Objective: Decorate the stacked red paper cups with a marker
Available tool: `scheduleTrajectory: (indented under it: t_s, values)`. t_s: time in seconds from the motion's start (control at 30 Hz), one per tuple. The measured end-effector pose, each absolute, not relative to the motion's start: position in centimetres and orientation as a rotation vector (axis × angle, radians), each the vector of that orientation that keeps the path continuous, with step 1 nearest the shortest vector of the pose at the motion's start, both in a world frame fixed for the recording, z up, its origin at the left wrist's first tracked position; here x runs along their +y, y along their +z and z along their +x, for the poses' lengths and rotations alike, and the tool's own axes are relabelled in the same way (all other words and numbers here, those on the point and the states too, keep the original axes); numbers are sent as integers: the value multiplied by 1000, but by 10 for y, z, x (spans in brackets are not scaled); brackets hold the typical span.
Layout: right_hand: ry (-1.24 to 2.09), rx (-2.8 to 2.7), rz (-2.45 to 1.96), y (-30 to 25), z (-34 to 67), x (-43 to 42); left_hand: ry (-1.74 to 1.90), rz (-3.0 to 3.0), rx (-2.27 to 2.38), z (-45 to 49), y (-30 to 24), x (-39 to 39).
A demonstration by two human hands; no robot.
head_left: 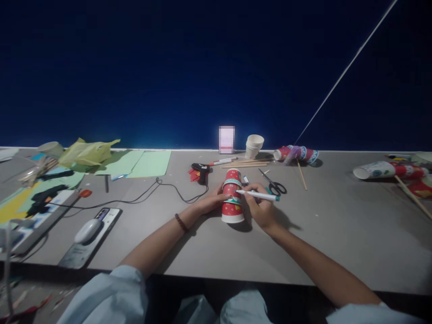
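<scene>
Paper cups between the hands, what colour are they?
The paper cups are red with a teal band; head view.

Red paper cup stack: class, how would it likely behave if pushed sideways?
The red cup stack is probably light and crushable, looking like thin paper. Tall and narrow, it likely tips easily; the left hand steadies its side while the right hand holds a marker. Tipped, it would probably roll, being tapered.
</scene>
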State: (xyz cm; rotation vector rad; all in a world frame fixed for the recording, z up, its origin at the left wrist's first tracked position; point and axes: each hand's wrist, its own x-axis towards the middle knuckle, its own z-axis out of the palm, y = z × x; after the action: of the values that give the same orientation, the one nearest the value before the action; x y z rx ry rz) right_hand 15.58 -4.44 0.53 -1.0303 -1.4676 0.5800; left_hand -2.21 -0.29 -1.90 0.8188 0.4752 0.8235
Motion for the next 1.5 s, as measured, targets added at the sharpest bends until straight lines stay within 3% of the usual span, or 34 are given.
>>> scheduleTrajectory:
  t_s: [1.5]
  values:
    - [632,-1423,-957,1,155,-45,806,856,465,-24,-26,0]
